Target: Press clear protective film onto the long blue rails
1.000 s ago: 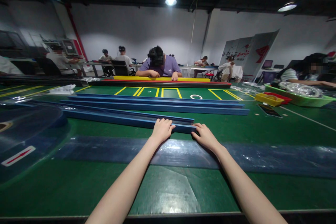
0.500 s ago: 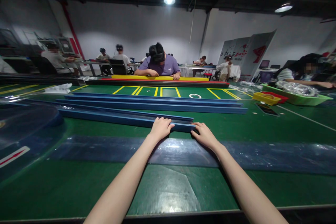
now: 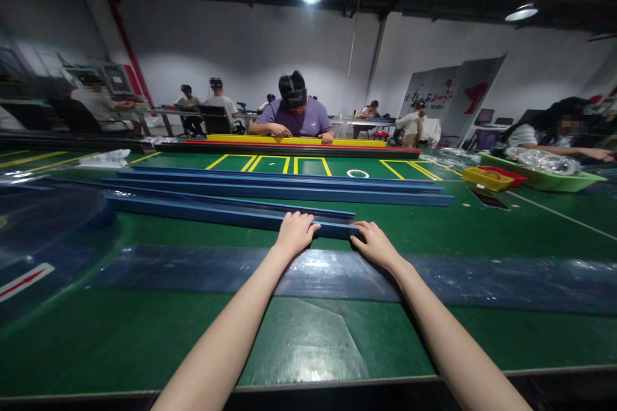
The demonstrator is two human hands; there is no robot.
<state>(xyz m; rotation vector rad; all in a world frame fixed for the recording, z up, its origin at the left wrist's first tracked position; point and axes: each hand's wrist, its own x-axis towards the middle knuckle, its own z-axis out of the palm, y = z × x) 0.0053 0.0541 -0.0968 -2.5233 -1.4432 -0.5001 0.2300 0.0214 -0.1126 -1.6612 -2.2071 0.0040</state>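
- Channel (image 3: 193, 210), blue, mid-frame: we grip its near wall with left hand (image 3: 295, 232), fingers curled over.
- Right hand (image 3: 376, 244) touches its right end; we cannot tell whether fingers close.

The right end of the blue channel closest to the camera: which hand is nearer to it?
Right. The right hand is at that end of the blue channel; the left hand lies over the channel's near wall, farther left along it.
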